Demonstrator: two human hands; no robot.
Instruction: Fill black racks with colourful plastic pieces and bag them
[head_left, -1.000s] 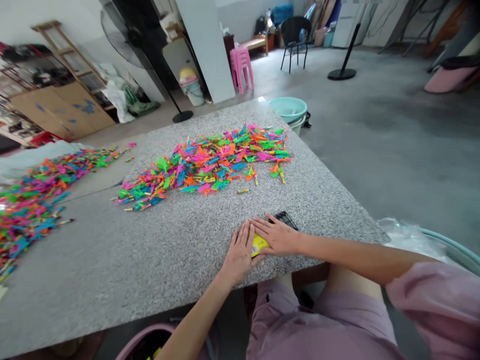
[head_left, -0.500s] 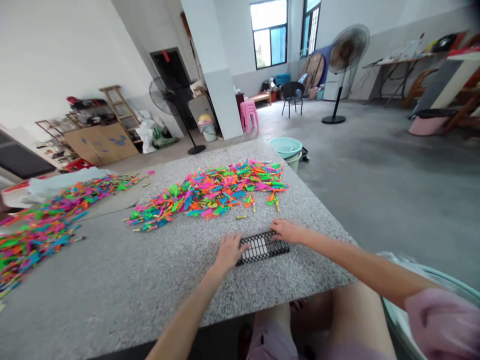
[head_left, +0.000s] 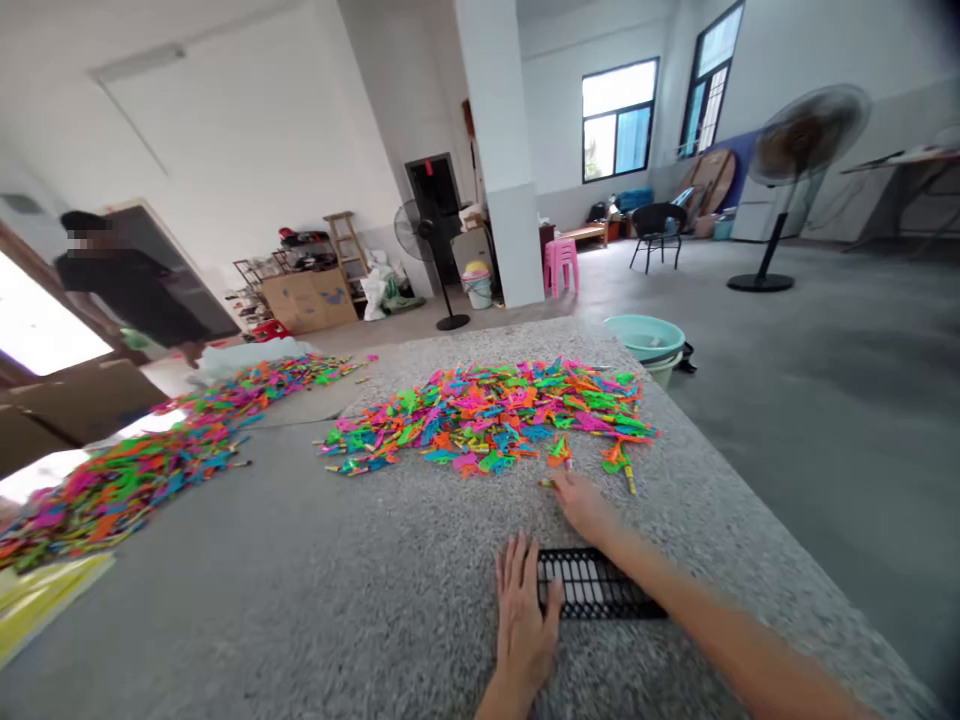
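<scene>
A black lattice tray [head_left: 581, 583] with long slots lies on the speckled stone tabletop, with pale slots near its left part. My left hand [head_left: 525, 610] rests flat at the tray's left end, fingers stretched and thumb over its edge. Beyond the tray, my right hand [head_left: 589, 510] has its fingertips closed at a short yellow stick [head_left: 546, 484] lying on the table; its forearm covers the tray's right part. Just past those fingers sit an orange plastic piece on a stick [head_left: 559, 452] and a green-and-orange one with a yellow stick [head_left: 628, 475].
A heap of bright plastic pieces [head_left: 480, 410] spreads across the table behind my hands. Another long heap [head_left: 150, 470] runs along the left, near a yellow packet [head_left: 52, 600]. Green basins [head_left: 646, 335] stand beyond the right edge. A person in dark clothes [head_left: 131, 285] stands far left.
My right hand has left the tray and moved forward to the short yellow stick. My left hand stays at the tray's left end, now flatter. The view has turned left, bringing a person into sight.
</scene>
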